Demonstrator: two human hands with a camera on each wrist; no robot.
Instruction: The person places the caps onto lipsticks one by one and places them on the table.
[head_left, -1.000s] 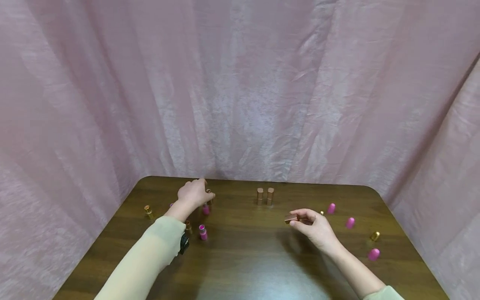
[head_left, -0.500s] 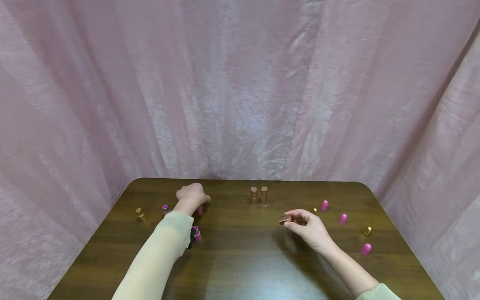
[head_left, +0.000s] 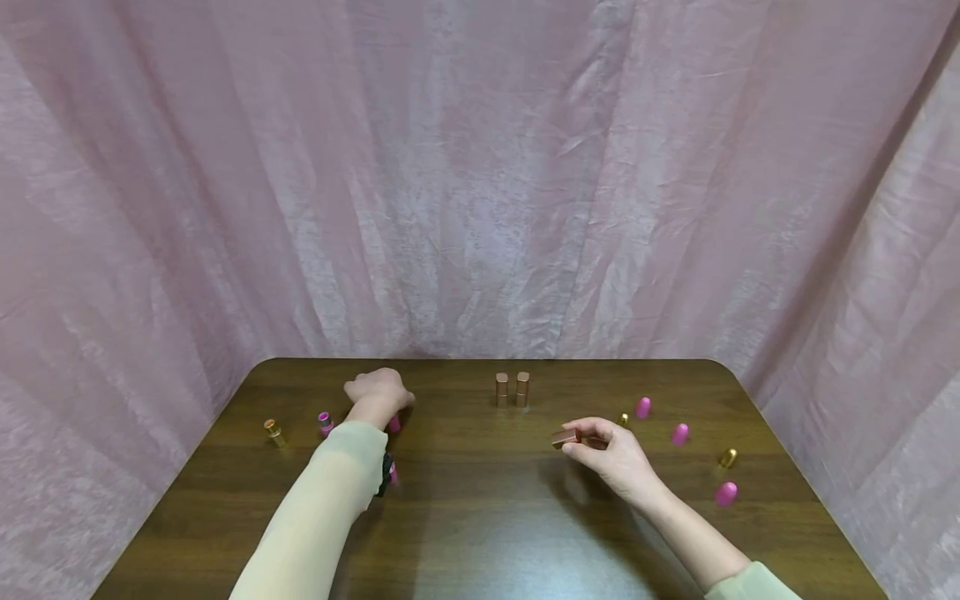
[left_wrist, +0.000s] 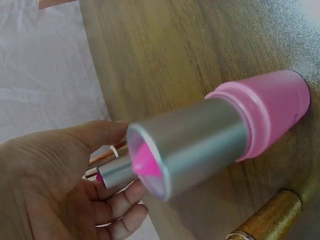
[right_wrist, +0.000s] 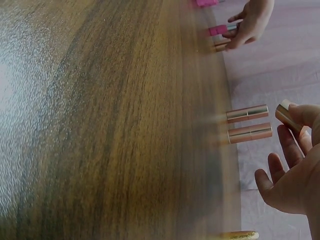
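Pink curtains (head_left: 480, 183) hang behind the wooden table (head_left: 480, 517). On my head feed, the right hand (head_left: 618, 458) pinches a rose-gold lipstick case (head_left: 566, 438) above it, near two upright closed lipsticks (head_left: 522, 390). My left-wrist feed shows the left hand (left_wrist: 65, 175) curled round a rose-gold tube (left_wrist: 101, 158); an open pink-and-silver lipstick (left_wrist: 200, 142) nearby holds a magenta bullet (left_wrist: 147, 163). Right-wrist feed repeats the pinch, other fingers spread.

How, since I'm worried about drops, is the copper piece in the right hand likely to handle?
The copper piece looks stiff, its edges straight where the right hand pinches it. It is probably light, being small beside the fingers, and perhaps slippery, given its shiny surface.
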